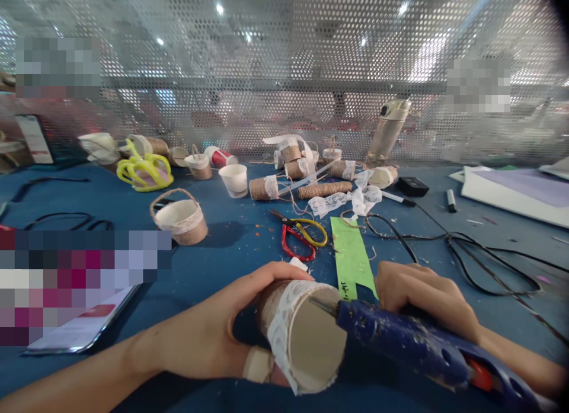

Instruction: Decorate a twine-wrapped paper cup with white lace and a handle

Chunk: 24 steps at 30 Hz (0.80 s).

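My left hand (pixel 213 330) is wrapped round a paper cup (pixel 275 318) covered in brown twine, with white lace along its rim. The cup is tilted so its open mouth faces me and to the right. A bandage (pixel 258 364) is on my left thumb. My right hand (pixel 427 294) grips a dark blue hot glue gun (pixel 400 342), its fingers partly hidden behind the body. The gun's metal nozzle is at the upper rim of the cup; whether it touches I cannot tell. Beyond the cup lie scissors (pixel 302 238) with red and yellow handles and a green strip (pixel 351 253).
A finished-looking twine basket (pixel 181 220) with a handle stands left. Behind are a white cup (pixel 233 181), a twine roll (pixel 324 189), loose lace (pixel 329 204) and several wrapped cups. Black cable (pixel 489 277) coils at right. A tablet-like device (pixel 84 324) lies left; a bottle (pixel 387 134) stands behind.
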Each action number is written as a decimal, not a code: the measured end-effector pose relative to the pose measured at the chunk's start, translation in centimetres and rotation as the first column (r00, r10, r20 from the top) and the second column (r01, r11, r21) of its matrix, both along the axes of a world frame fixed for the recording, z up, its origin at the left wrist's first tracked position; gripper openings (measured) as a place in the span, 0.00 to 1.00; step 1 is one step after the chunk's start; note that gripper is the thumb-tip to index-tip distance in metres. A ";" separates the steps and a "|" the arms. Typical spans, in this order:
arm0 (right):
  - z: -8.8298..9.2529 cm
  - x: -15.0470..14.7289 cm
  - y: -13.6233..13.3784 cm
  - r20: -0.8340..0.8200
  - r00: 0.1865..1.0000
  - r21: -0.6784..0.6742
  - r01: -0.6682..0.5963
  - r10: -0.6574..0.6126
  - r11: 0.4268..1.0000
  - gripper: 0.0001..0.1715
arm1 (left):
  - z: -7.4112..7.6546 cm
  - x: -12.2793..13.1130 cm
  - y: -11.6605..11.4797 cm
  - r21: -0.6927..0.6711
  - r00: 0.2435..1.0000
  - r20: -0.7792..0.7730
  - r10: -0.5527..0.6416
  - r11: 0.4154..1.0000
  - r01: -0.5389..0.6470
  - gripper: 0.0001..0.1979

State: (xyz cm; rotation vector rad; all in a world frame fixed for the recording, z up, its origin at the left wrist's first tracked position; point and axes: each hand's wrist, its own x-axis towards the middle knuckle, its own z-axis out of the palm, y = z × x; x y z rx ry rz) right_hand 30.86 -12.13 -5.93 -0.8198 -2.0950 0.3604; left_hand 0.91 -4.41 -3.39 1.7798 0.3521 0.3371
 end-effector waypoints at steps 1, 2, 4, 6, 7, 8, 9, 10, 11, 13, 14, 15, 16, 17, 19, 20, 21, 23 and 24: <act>-0.1 0.0 0.0 0.008 1.000 -0.001 0.005 -0.005 1.000 0.14 | 0.0 0.0 0.0 -0.007 1.000 -0.003 -0.001 1.000 0.001 0.37; -0.1 0.0 0.0 0.013 1.000 -0.002 0.013 -0.013 1.000 0.13 | 0.0 0.0 -0.1 -0.012 1.000 -0.006 0.000 1.000 0.000 0.37; 0.0 0.0 0.0 0.017 1.000 0.007 0.021 -0.021 1.000 0.13 | 0.0 0.0 -0.1 -0.013 1.000 -0.010 0.010 1.000 -0.010 0.36; 0.2 -0.2 -0.1 0.015 1.000 0.033 0.024 -0.025 0.999 0.14 | -0.1 0.0 -0.2 -0.001 1.000 -0.009 0.009 1.000 -0.009 0.36; 0.2 -0.3 -0.1 0.014 1.000 0.052 0.026 -0.027 0.998 0.14 | -0.1 0.0 -0.1 0.004 1.000 -0.007 0.007 1.000 -0.007 0.36; 0.3 -0.4 0.0 0.012 0.999 0.067 0.029 -0.030 0.997 0.14 | -0.2 0.0 -0.1 0.003 1.000 -0.009 0.003 1.000 -0.003 0.37; 0.4 -0.5 0.0 0.008 0.999 0.077 0.034 -0.034 0.997 0.14 | -0.2 0.0 -0.1 -0.003 1.000 -0.012 0.000 1.000 0.000 0.37; 0.4 -0.6 0.0 0.001 0.999 0.083 0.040 -0.040 0.996 0.14 | -0.2 0.0 0.0 -0.012 1.000 -0.012 -0.003 1.000 0.002 0.37; 0.5 -0.7 -0.1 -0.008 0.999 0.082 0.042 -0.042 0.996 0.14 | -0.2 -0.1 0.0 -0.021 1.000 -0.014 -0.003 1.000 0.003 0.38; 0.6 -0.7 -0.1 -0.034 0.999 0.070 0.041 -0.039 0.997 0.14 | -0.2 -0.1 0.1 -0.025 1.000 -0.021 -0.005 1.000 0.005 0.39; 0.7 -0.6 -0.2 -0.042 0.998 0.063 0.039 -0.036 0.997 0.14 | -0.2 -0.1 0.1 -0.021 1.000 -0.026 -0.007 1.000 0.007 0.39; 0.7 -0.6 -0.2 -0.044 0.998 0.061 0.035 -0.032 0.998 0.14 | -0.2 -0.1 0.1 -0.011 1.000 -0.029 -0.010 1.000 0.010 0.39; 0.8 -0.6 -0.2 -0.043 0.999 0.063 0.032 -0.029 0.998 0.15 | -0.1 -0.1 0.1 -0.003 0.999 -0.033 -0.010 1.000 0.010 0.39; 0.9 -0.6 -0.2 -0.036 0.999 0.066 0.028 -0.026 0.997 0.15 | -0.1 -0.1 0.1 0.001 0.999 -0.032 -0.005 1.000 0.005 0.39; 1.0 -0.7 -0.2 -0.022 1.000 0.080 0.018 -0.016 0.997 0.15 | -0.1 0.0 0.0 0.003 1.000 -0.021 0.009 1.000 -0.009 0.38; 1.1 -0.7 -0.2 -0.015 1.000 0.086 0.012 -0.011 0.996 0.15 | -0.1 0.0 0.0 0.003 1.000 -0.019 0.017 1.000 -0.017 0.37; 1.1 -0.8 -0.2 -0.011 1.000 0.088 0.011 -0.010 0.996 0.15 | -0.1 0.0 -0.1 0.004 0.999 -0.019 0.025 1.000 -0.025 0.37; 1.2 -1.0 -0.1 -0.001 1.000 0.084 0.013 -0.013 0.996 0.15 | 0.0 0.1 -0.1 0.017 0.999 -0.027 0.035 0.999 -0.035 0.37; 1.1 -1.0 -0.1 -0.001 1.000 0.082 0.015 -0.014 0.997 0.15 | 0.1 0.2 -0.1 0.028 0.999 -0.035 0.036 0.999 -0.035 0.36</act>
